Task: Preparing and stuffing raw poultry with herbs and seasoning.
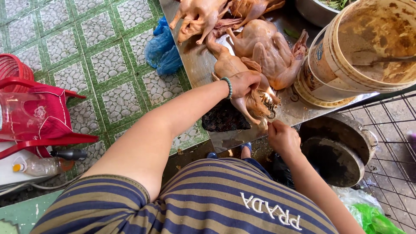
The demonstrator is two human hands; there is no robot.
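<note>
i see round cream plastic bucket with brown-stained inside (pixel 372 47) at upper right on metal table, tilted toward me; blue-and-orange printed label (pixel 320 54) on its left wall. crumpled blue plastic bag (pixel 162 50) on green tiled floor, just beside table's left edge. clear plastic bottle with yellow cap (pixel 37 166) lying on its side at lower left. green plastic bag (pixel 372 221) at bottom right corner. no signs, no screens.
</note>
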